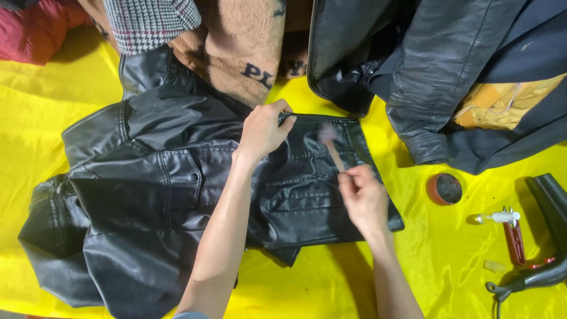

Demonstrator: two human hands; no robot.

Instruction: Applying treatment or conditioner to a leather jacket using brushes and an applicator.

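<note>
Pressing down on a black leather jacket (159, 195), the left hand (263, 131) lies fingers curled over the panel's top edge, clamped on the leather. The jacket is spread on a yellow cloth (47, 118), filling the centre and left. At four o'clock from that hand, the right hand (363, 198) pinches a small brush (331, 145), its blurred head touching the leather. At three o'clock from the right hand sits a round polish tin (445, 189); beyond it lie a small tube (499, 218), a red tool (515, 242) and a black hairdryer (546, 236). More coats (449, 71) are piled at one o'clock.
</note>
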